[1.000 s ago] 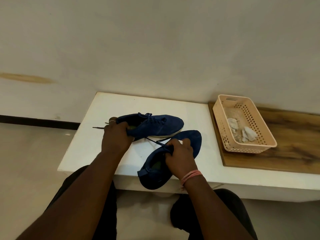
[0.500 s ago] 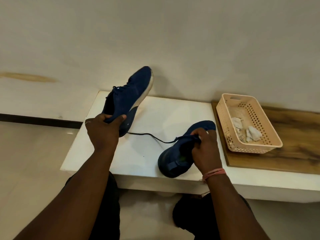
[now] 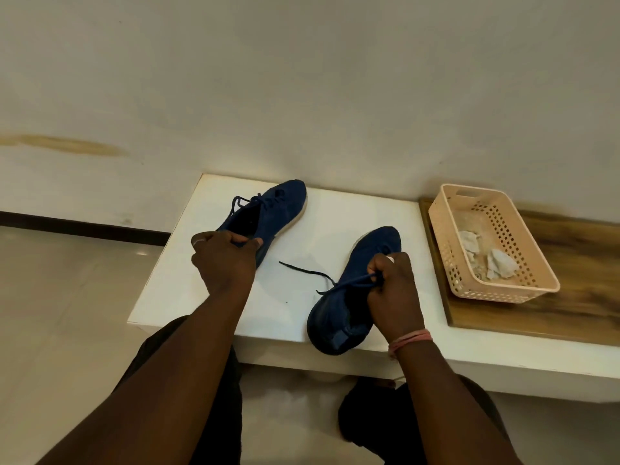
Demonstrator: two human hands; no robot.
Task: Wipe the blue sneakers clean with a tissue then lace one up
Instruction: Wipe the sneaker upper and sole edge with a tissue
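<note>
Two blue sneakers lie on a white table (image 3: 298, 286). The left sneaker (image 3: 275, 209) rests near the table's back edge, toe pointing away, and my left hand (image 3: 224, 260) grips its heel collar. The right sneaker (image 3: 355, 290) sits nearer me, its heel at the front edge. My right hand (image 3: 392, 283) holds this shoe at its tongue and pinches the dark lace (image 3: 308, 273), whose loose end trails left across the tabletop.
A peach perforated basket (image 3: 503, 293) with crumpled used tissues (image 3: 500, 263) stands on a wooden board (image 3: 570, 297) at the right. A plain wall rises just behind the table. My knees are under the front edge.
My left hand has lowered the left sneaker from a raised, tilted pose down onto the table. My right hand stays on the right shoe, and the lace now lies slacker.
</note>
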